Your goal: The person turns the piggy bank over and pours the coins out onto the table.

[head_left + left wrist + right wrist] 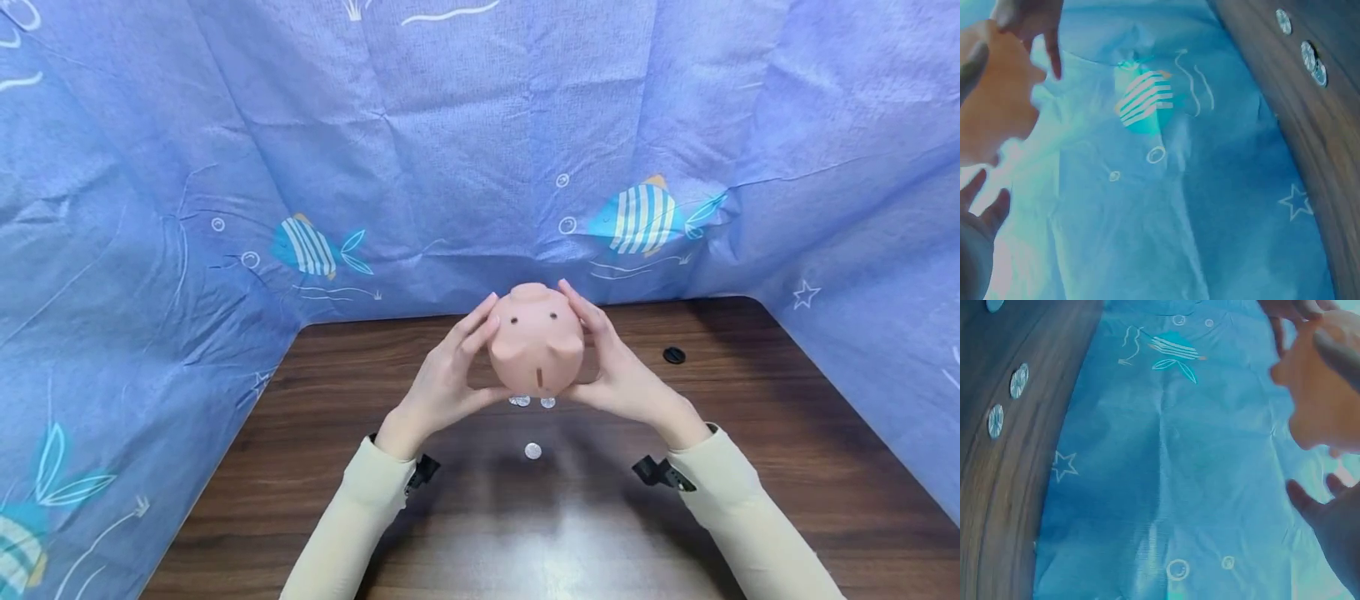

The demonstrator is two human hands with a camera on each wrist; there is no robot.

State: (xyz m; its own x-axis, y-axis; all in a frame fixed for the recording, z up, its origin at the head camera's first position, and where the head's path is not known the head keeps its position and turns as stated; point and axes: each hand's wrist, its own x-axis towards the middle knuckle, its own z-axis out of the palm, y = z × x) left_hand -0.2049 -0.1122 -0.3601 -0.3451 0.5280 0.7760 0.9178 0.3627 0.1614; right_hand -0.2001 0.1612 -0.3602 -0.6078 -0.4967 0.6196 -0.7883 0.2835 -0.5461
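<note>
A pink piggy bank (536,350) is held up above the table between two hands. Its two dark eye dots and a coin slot are toward the head camera. On its left side the left hand (447,377) grips it, thumb low and fingers higher up. The right hand (624,375) holds the opposite side in much the same way. Silver coins (521,401) lie on the table behind and below the bank, partly hidden by it. Nearer the person is another coin (532,451). In the left wrist view the piggy bank (997,94) is cut off by the frame edge.
A round black disc (674,355) lies on the dark wooden table (300,467), right of the hands. Blue fish-print cloth (465,167) hangs behind the table and along both sides. Each wrist wears a black camera mount (425,472).
</note>
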